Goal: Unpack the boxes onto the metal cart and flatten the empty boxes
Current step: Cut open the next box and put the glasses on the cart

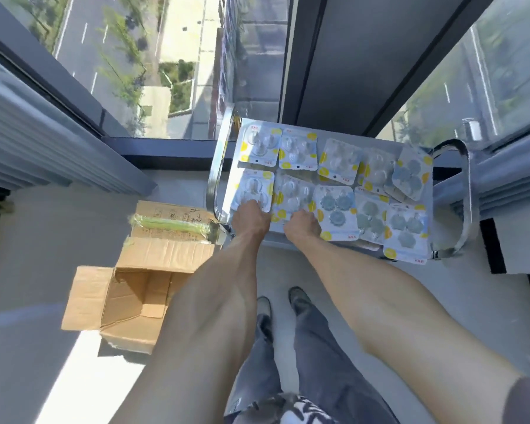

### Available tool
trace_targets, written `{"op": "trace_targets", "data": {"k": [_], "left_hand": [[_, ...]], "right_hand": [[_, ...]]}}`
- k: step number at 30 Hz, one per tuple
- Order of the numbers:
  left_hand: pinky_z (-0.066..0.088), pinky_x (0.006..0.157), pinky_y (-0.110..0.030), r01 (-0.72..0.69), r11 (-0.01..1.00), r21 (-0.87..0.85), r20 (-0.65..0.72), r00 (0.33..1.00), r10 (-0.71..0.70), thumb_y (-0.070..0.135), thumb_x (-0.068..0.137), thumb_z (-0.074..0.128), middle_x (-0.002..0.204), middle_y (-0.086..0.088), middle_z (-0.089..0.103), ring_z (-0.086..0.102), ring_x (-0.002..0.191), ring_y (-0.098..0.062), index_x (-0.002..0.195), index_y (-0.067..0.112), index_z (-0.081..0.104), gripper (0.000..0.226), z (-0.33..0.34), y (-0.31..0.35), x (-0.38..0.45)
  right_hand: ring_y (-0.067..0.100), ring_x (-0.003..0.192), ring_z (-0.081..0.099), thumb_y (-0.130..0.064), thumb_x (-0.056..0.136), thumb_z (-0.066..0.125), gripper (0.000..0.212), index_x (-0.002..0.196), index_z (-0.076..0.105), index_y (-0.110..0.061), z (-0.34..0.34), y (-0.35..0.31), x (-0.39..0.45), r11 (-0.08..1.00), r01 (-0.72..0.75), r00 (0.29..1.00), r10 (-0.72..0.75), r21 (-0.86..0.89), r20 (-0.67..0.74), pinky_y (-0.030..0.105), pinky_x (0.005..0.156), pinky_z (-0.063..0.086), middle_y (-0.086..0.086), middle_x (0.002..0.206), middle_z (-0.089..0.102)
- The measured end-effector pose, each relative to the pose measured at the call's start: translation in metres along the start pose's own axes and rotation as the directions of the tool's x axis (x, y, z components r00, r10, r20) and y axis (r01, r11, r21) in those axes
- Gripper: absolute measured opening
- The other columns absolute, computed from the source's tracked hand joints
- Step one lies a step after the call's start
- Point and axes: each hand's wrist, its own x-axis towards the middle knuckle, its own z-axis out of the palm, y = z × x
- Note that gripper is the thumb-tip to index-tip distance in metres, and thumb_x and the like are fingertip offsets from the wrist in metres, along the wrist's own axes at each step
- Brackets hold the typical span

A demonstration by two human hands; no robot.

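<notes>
Head view: the metal cart (218,166) stands against the window, its top shelf covered with two rows of blister packs (337,209) lying flat and partly overlapping. The left hand (251,217) rests on the near-left pack; the right hand (303,224) presses on the next pack; whether either grips cannot be told. An opened cardboard box (135,301) lies on the floor left of the cart, with a taped box (172,221) beyond it.

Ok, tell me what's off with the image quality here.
Head view: strong wide-angle stretch on the forearms; a sun patch on the floor blows out beside the open cardboard box; glare washes out the packs on the metal cart; edges smear.
</notes>
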Motion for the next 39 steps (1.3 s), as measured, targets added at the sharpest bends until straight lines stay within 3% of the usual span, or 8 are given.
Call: {"op": "trace_targets", "data": {"k": [8, 12, 16, 19, 23, 29, 36, 39], "left_hand": [[0.05, 0.085, -0.037, 0.29, 0.928, -0.235, -0.135, 0.935, -0.327, 0.015, 0.089, 0.051, 0.112, -0.013, 0.065, 0.062, 0.105, -0.034, 0.11, 0.01, 0.062, 0.024, -0.001, -0.051, -0.017], [0.047, 0.079, -0.035, 0.389, 0.834, -0.39, -0.132, 0.873, -0.469, 0.018, 0.093, 0.05, 0.113, -0.015, 0.063, 0.06, 0.105, -0.035, 0.116, 0.007, 0.059, 0.026, 0.009, -0.085, -0.047], [0.047, 0.074, -0.034, 0.483, 0.706, -0.518, -0.101, 0.785, -0.611, 0.035, 0.093, 0.053, 0.112, -0.013, 0.063, 0.062, 0.101, -0.033, 0.113, 0.012, 0.057, 0.03, 0.029, -0.122, -0.079], [0.051, 0.079, -0.036, 0.577, 0.612, -0.541, -0.054, 0.702, -0.71, 0.022, 0.093, 0.048, 0.114, -0.013, 0.062, 0.061, 0.103, -0.033, 0.113, 0.01, 0.06, 0.026, 0.042, -0.156, -0.121], [0.05, 0.083, -0.036, 0.642, 0.482, -0.597, -0.01, 0.594, -0.804, 0.014, 0.09, 0.046, 0.118, -0.013, 0.061, 0.06, 0.106, -0.033, 0.115, 0.01, 0.06, 0.029, 0.064, -0.189, -0.171], [0.043, 0.079, -0.032, 0.672, 0.351, -0.652, 0.06, 0.507, -0.86, 0.013, 0.095, 0.046, 0.127, -0.011, 0.057, 0.058, 0.112, -0.031, 0.126, 0.01, 0.056, 0.033, 0.095, -0.215, -0.227], [0.049, 0.077, -0.031, 0.668, 0.253, -0.7, 0.087, 0.432, -0.898, 0.02, 0.092, 0.048, 0.121, -0.006, 0.065, 0.063, 0.106, -0.027, 0.119, 0.02, 0.064, 0.032, 0.122, -0.227, -0.275], [0.044, 0.074, -0.029, 0.67, 0.209, -0.712, 0.104, 0.395, -0.913, 0.012, 0.093, 0.051, 0.121, -0.007, 0.064, 0.062, 0.109, -0.028, 0.121, 0.014, 0.062, 0.031, 0.137, -0.238, -0.296]], "right_hand": [[0.03, 0.112, 0.059, -0.018, 0.094, 0.054, 0.025, 0.116, 0.061, -0.009, 0.039, -0.047, 0.0, 0.906, 0.345, 0.935, -0.308, -0.245, 0.178, 0.036, 0.085, 0.048, 0.012, 0.12, 0.06], [0.025, 0.079, 0.059, -0.012, 0.091, 0.052, 0.013, 0.079, 0.057, -0.01, 0.067, -0.059, -0.019, 0.778, 0.516, 0.85, -0.417, -0.358, 0.321, 0.032, 0.066, 0.045, 0.009, 0.088, 0.058], [0.03, 0.106, 0.063, -0.02, 0.095, 0.052, 0.022, 0.11, 0.062, -0.007, 0.099, -0.057, -0.046, 0.648, 0.653, 0.752, -0.498, -0.391, 0.431, 0.035, 0.074, 0.048, 0.012, 0.11, 0.065], [0.03, 0.107, 0.064, -0.019, 0.094, 0.054, 0.026, 0.112, 0.064, -0.004, 0.13, -0.054, -0.079, 0.533, 0.749, 0.658, -0.526, -0.393, 0.539, 0.034, 0.074, 0.048, 0.013, 0.114, 0.066], [0.032, 0.107, 0.064, -0.011, 0.09, 0.05, 0.024, 0.109, 0.064, -0.006, 0.164, -0.042, -0.12, 0.45, 0.808, 0.586, -0.539, -0.381, 0.605, 0.039, 0.084, 0.053, 0.015, 0.113, 0.067], [0.034, 0.11, 0.063, -0.012, 0.09, 0.05, 0.026, 0.111, 0.065, -0.004, 0.189, -0.024, -0.174, 0.356, 0.837, 0.547, -0.534, -0.416, 0.644, 0.039, 0.09, 0.054, 0.016, 0.116, 0.066], [0.029, 0.095, 0.067, -0.012, 0.088, 0.053, 0.016, 0.094, 0.067, -0.006, 0.2, -0.001, -0.222, 0.203, 0.87, 0.482, -0.538, -0.449, 0.691, 0.034, 0.078, 0.057, 0.012, 0.093, 0.067], [0.028, 0.096, 0.065, -0.008, 0.092, 0.049, 0.016, 0.098, 0.064, -0.006, 0.209, 0.008, -0.242, 0.138, 0.866, 0.477, -0.52, -0.481, 0.709, 0.031, 0.068, 0.051, 0.011, 0.09, 0.062]]}}
